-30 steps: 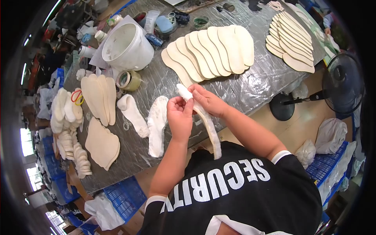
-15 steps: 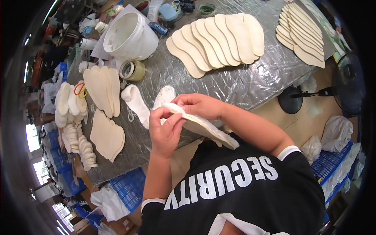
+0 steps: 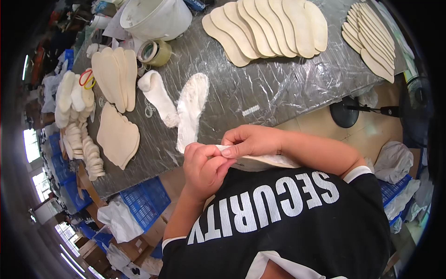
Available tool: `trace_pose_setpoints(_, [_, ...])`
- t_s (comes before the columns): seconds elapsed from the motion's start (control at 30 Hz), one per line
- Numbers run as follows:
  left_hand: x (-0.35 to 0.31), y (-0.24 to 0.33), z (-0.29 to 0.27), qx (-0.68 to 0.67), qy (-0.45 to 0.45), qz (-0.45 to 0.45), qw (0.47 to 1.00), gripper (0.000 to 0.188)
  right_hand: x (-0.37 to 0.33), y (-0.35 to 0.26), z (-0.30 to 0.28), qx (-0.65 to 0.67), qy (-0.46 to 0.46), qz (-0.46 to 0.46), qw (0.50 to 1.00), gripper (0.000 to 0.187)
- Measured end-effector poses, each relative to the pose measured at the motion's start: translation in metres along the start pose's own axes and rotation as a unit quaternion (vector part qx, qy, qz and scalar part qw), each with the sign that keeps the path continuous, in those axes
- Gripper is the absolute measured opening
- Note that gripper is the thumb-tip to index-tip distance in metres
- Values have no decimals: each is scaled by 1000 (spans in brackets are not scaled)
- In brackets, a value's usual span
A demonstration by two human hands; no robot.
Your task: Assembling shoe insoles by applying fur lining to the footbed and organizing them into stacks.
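Close to my shirt, at the near edge of the table, my left hand (image 3: 204, 168) and my right hand (image 3: 253, 141) meet. Both pinch the end of a cream insole (image 3: 272, 160) with a fluffy white lining. Most of it is hidden behind my fingers and right forearm; its far end sticks out below that arm. Just beyond my hands, a fluffy white insole (image 3: 192, 109) lies on the table. Left of it is a white fleecy piece (image 3: 161, 100) with its upper end curled over.
Fanned cream insoles (image 3: 267, 30) lie at the far middle, another stack (image 3: 370, 39) far right, more piles (image 3: 118, 135) at left. A white bucket (image 3: 160, 18), a glass jar (image 3: 158, 52) and red-and-yellow-handled scissors (image 3: 87, 79) stand or lie about. A black fan (image 3: 346, 111) is beyond the right edge.
Both hands have come nearer my body, with the insole turned more level against my shirt. My view has shifted, so the table's things sit higher in it.
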State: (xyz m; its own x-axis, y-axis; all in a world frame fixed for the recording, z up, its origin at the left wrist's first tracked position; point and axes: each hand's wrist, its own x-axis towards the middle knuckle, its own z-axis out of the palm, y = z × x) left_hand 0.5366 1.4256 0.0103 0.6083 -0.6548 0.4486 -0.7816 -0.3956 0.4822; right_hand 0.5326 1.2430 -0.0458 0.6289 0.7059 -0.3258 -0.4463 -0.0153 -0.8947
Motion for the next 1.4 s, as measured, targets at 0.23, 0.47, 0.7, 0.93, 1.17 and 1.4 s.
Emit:
trace_pose_setpoints(0.23, [-3,11,-5,13,-2,18,1000,35,-7,-5,14,210,7,16,978,17])
trace_pose_setpoints(0.47, [-11,16,-13,-13,-35,8,999,26,-13,-3,26,379,1,67,923,15])
trace_pose_setpoints(0.7, [-7,21,-16,-38,-58,-39,997,20,-17,-6,32,312,24,48,949,18])
trace_pose_setpoints(0.93, [-12,20,-11,-54,-11,-81,995,29,-23,-19,22,76,15,-49,996,29])
trace_pose_setpoints(1.17, [-13,21,-4,-297,14,-290,909,43,-37,-32,9,-143,54,-178,972,37])
trace_pose_setpoints(1.4, [-4,19,-1,-227,31,-302,925,31,-44,-39,-4,-96,81,-115,985,32])
